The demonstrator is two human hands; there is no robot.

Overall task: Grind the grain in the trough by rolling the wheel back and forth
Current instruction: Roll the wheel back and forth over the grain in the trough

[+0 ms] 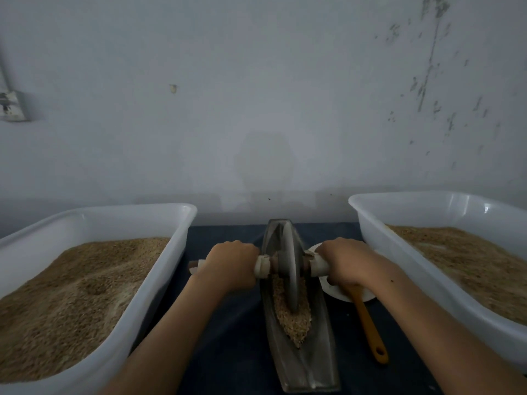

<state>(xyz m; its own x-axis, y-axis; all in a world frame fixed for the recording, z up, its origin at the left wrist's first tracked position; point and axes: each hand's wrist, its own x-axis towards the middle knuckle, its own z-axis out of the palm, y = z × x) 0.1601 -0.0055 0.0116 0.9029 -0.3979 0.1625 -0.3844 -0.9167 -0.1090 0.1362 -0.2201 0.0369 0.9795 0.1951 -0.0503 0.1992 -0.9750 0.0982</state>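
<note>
A long grey boat-shaped trough [320,337] lies lengthwise on the dark cloth in front of me. Brown grain [293,317] fills its near half. A thin grey wheel [289,266] stands upright in the trough's middle, its lower edge sunk in the grain. A pale axle handle [263,266] runs through the wheel's hub to both sides. My left hand [229,263] is closed around the left end of the handle. My right hand [346,262] is closed around the right end. The trough's far tip shows behind the wheel.
Two white plastic tubs of brown grain flank the trough, one left [182,223] and one right [362,212]. A white bowl [336,295] with an orange-handled spoon [369,326] sits just right of the trough under my right wrist. A pale wall stands close behind.
</note>
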